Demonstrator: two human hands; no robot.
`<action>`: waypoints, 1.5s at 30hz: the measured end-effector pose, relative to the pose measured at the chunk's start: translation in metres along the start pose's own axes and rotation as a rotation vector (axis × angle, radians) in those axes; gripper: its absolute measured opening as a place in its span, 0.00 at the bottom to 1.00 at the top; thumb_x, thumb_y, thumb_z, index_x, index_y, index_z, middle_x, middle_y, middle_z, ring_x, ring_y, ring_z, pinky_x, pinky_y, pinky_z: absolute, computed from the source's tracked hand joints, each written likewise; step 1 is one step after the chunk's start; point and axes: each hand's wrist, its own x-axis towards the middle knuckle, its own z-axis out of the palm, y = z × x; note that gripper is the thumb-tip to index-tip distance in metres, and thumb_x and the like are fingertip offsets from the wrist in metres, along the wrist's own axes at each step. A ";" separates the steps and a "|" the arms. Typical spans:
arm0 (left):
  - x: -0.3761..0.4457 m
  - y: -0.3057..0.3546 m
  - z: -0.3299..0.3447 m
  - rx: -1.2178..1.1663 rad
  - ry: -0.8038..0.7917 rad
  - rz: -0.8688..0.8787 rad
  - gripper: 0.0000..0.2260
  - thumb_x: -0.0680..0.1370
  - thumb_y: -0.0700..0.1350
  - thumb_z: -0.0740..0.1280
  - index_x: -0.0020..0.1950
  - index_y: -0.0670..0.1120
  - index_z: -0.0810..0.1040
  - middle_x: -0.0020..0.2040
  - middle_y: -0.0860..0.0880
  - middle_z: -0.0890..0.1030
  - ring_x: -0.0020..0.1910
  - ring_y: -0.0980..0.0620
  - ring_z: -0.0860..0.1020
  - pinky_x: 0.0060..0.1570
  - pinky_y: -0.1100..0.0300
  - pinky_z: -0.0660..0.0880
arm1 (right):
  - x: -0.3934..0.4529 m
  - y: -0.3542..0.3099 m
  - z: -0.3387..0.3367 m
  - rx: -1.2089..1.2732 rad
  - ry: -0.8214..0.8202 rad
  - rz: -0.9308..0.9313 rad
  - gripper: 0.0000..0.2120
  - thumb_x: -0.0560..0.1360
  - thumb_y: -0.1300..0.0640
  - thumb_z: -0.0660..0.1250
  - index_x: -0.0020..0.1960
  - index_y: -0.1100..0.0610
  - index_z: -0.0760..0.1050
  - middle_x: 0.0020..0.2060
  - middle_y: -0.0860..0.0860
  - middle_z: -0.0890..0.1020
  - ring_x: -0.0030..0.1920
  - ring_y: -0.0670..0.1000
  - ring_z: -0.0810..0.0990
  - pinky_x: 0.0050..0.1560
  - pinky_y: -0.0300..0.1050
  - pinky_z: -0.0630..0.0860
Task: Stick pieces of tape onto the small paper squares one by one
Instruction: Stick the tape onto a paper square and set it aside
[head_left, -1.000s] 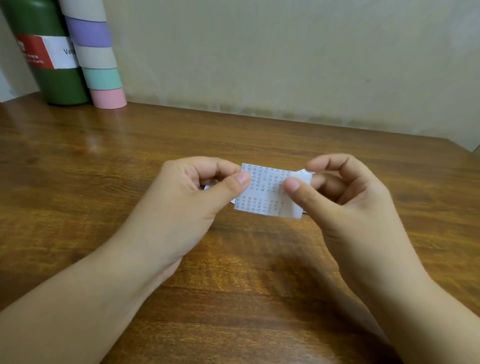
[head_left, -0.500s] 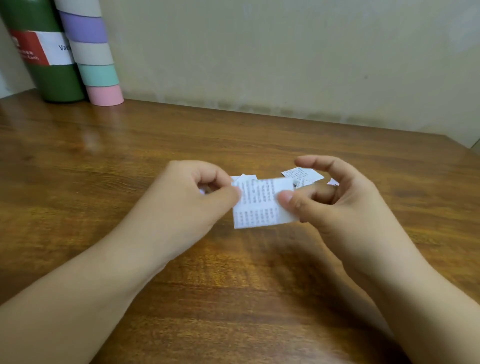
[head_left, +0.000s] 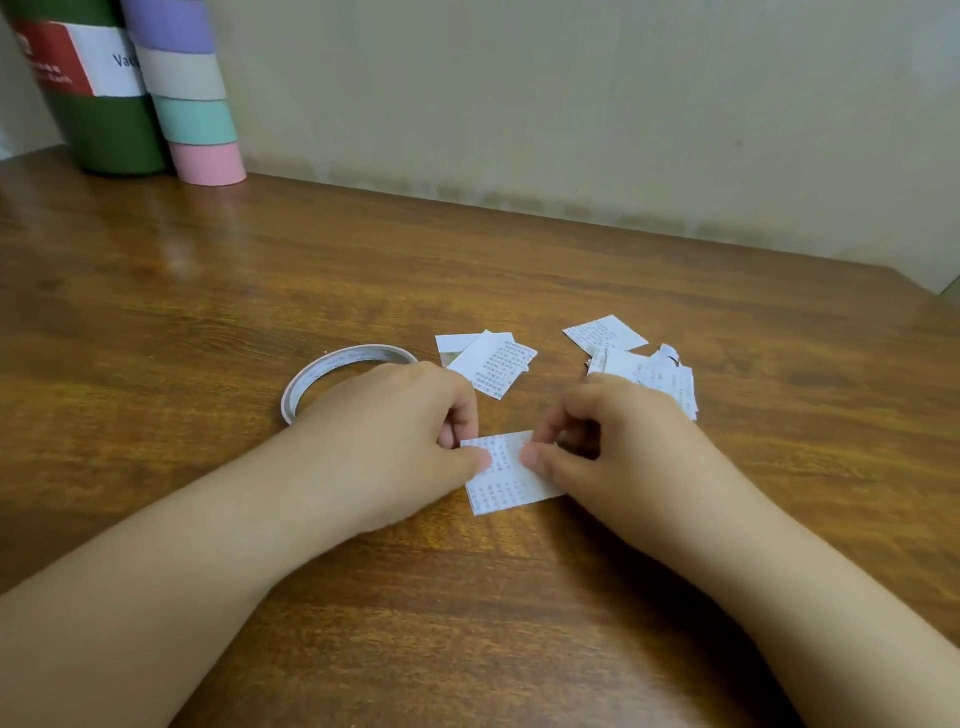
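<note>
Two hands on one square (head_left: 506, 470), lying flat on table (head_left: 208, 312). Left hand (head_left: 400, 431) pinches its left edge; right hand (head_left: 597, 441) pinches right edge, thumbs nearly meeting on top. Tape roll (head_left: 332, 369) just behind left hand, nearer it. Loose squares (head_left: 493, 361) beyond grip, upper right. Tape piece: cannot tell.

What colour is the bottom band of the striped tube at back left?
Pink, on the striped tube, seen in the head view.

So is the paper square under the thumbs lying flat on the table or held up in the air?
Flat on the table: the paper square lies against the wood, with the left hand and right hand thumbs pressing on it.
</note>
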 end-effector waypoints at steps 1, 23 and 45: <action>0.000 0.000 0.000 -0.003 -0.007 -0.004 0.09 0.72 0.54 0.69 0.36 0.54 0.73 0.36 0.57 0.76 0.31 0.61 0.71 0.33 0.63 0.67 | 0.000 -0.005 0.004 -0.007 -0.024 -0.041 0.07 0.72 0.50 0.70 0.37 0.47 0.74 0.37 0.43 0.72 0.37 0.40 0.71 0.39 0.29 0.67; 0.001 -0.003 -0.015 -0.851 0.128 0.051 0.04 0.75 0.41 0.68 0.42 0.49 0.80 0.35 0.50 0.82 0.25 0.63 0.69 0.25 0.72 0.64 | -0.001 0.007 -0.019 0.723 -0.045 0.130 0.14 0.65 0.44 0.68 0.28 0.53 0.78 0.32 0.57 0.73 0.35 0.54 0.65 0.38 0.48 0.62; -0.004 0.007 -0.016 -1.097 0.274 0.143 0.09 0.65 0.49 0.76 0.31 0.46 0.81 0.28 0.46 0.63 0.28 0.47 0.54 0.26 0.61 0.51 | -0.007 -0.016 -0.018 0.782 0.330 -0.024 0.12 0.64 0.42 0.71 0.35 0.51 0.81 0.27 0.44 0.75 0.31 0.42 0.70 0.33 0.30 0.66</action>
